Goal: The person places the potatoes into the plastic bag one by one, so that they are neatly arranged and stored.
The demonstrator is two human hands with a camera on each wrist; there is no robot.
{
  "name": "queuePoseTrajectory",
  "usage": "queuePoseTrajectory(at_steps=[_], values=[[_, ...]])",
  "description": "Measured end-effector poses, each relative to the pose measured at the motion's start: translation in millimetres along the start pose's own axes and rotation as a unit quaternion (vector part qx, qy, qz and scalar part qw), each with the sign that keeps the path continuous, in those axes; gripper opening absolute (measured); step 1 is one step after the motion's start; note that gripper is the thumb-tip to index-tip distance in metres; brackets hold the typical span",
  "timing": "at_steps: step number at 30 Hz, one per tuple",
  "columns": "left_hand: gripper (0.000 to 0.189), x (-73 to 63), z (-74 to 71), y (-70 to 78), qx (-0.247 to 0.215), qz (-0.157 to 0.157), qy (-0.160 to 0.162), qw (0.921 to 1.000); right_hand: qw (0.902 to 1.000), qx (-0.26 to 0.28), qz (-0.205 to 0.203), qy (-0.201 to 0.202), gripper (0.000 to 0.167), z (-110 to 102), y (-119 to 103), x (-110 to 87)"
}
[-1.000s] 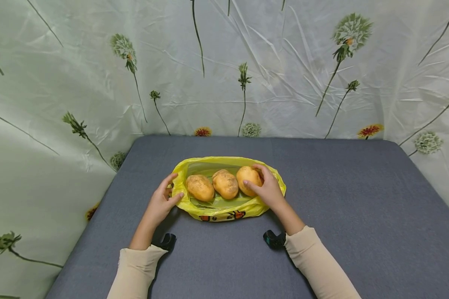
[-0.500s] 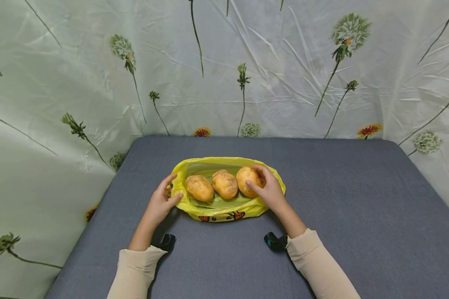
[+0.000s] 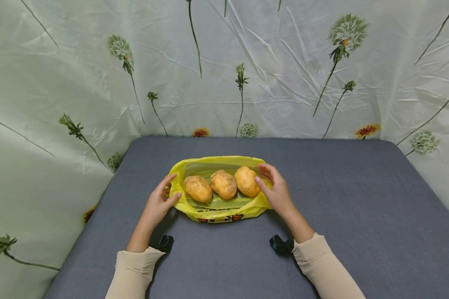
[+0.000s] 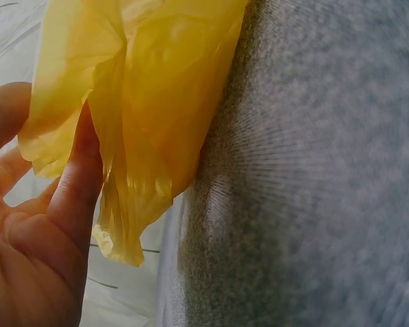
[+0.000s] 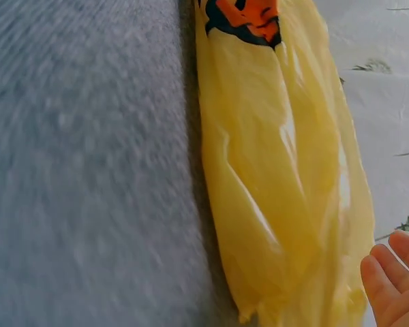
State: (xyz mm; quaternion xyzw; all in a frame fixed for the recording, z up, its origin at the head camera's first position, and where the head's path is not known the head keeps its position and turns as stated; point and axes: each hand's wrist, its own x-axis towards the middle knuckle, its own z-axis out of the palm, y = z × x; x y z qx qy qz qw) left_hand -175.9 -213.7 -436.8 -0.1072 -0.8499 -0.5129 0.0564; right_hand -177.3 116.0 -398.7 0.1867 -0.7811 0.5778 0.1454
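A yellow plastic bag (image 3: 224, 214) lies with its mouth wide open, and orange and black print shows on its near side. Inside, three potatoes sit in a row: a left potato (image 3: 198, 189), a middle potato (image 3: 223, 184) and a right potato (image 3: 247, 182). My left hand (image 3: 158, 205) holds the bag's left rim between thumb and fingers; the left wrist view shows the thumb (image 4: 78, 184) against the yellow plastic. Over the bag's right end, my right hand (image 3: 278, 191) has its fingers spread, with the thumb beside the right potato. Only some right fingertips (image 5: 375, 279) show in the right wrist view.
The bag rests on a grey cloth-covered table (image 3: 340, 199). Behind and to the left hangs a pale curtain (image 3: 284, 62) with a dandelion print. Black straps (image 3: 280, 245) sit at both wrists.
My right hand has let go of the right potato and moved a little to the right, its fingers spreading. The bag's right rim has shifted inward. My left hand keeps its place.
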Motion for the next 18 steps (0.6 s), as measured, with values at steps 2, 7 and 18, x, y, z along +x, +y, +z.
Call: queuePoseTrajectory(at_steps=[2,7,18], values=[[0.056,-0.1,-0.2,0.3,0.006,0.003,0.006,1.0,0.9999,-0.012,-0.011,0.004,0.037,-4,-1,-0.4],[0.055,-0.1,-0.2,3.1,0.022,0.007,0.029,0.9993,0.9977,-0.062,-0.027,0.004,0.038,-15,11,-1.4],[0.049,-2.0,0.1,17.4,0.048,0.037,0.107,0.9924,0.9817,-0.176,-0.068,0.029,0.044,-47,25,-6.8]])
